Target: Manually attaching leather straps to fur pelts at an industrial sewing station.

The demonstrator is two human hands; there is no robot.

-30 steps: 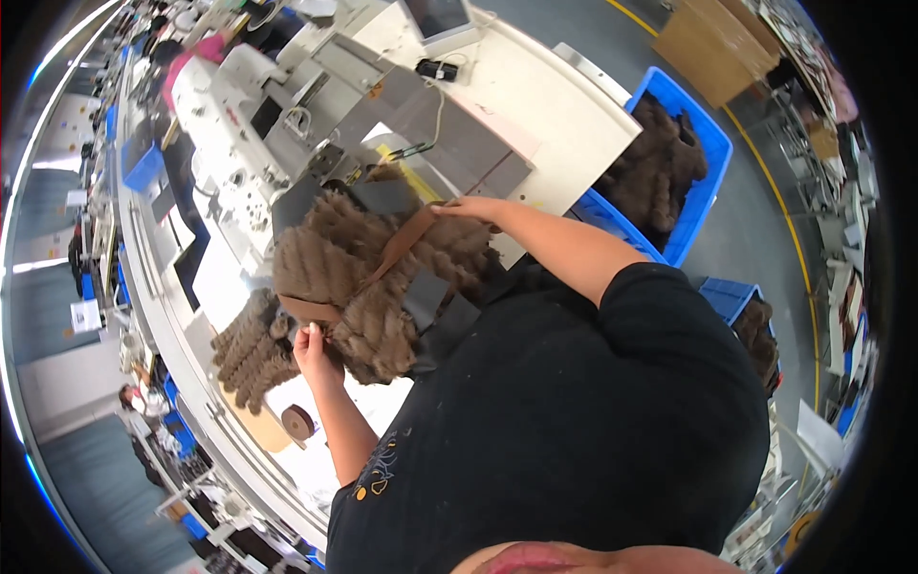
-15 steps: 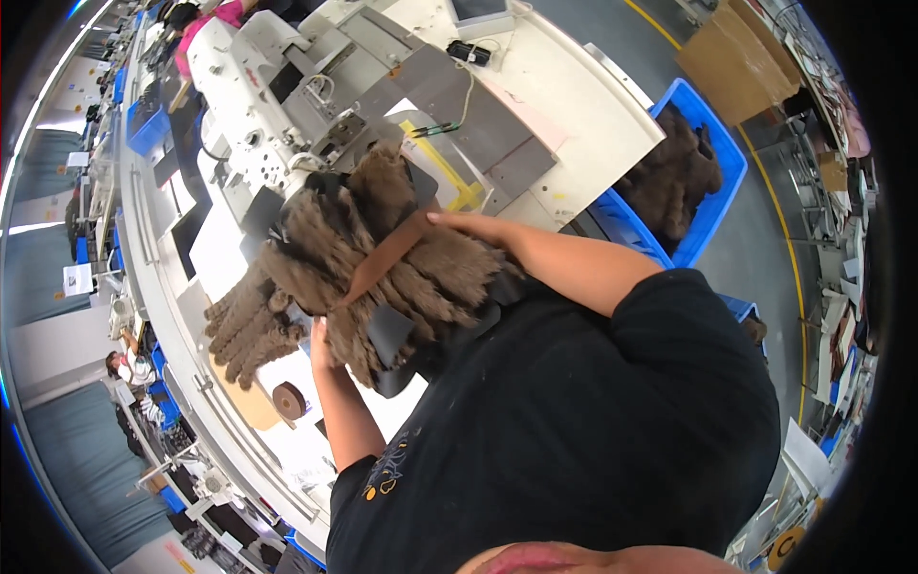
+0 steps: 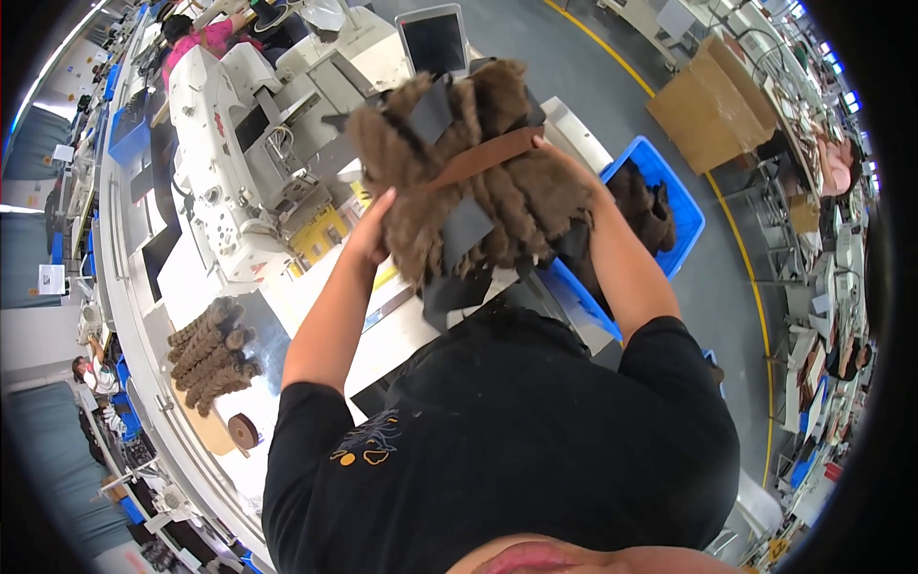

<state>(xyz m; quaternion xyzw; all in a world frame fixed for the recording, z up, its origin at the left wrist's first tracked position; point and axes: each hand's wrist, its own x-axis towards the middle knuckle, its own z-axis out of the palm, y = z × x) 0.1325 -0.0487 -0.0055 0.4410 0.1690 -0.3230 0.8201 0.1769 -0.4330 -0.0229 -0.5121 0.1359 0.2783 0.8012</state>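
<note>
A bundle of brown fur pieces (image 3: 521, 206) is held up before me, stretched between both hands. A reddish-brown band (image 3: 478, 161) runs across its middle, and dark grey patches (image 3: 466, 232) show on the fur. My left hand (image 3: 376, 231) grips the bundle's left edge, thumb on top, at the band's left end. At the band's right end, my right hand (image 3: 566, 165) closes on the edge. The fingers of both hands are mostly hidden beneath the fur.
To the left stands a white sewing machine (image 3: 215, 163) on the worktable. Rolled fur strips (image 3: 212, 354) and a brown tape roll (image 3: 244, 430) lie nearer. A blue crate (image 3: 690, 206) with fur stands at right, before a cardboard box (image 3: 712, 115). A dark screen (image 3: 435, 43) is behind.
Both hands have carried the fur bundle away from the sewing machine, to the right and farther from my body. My arms are more stretched out, and the view has shifted.
</note>
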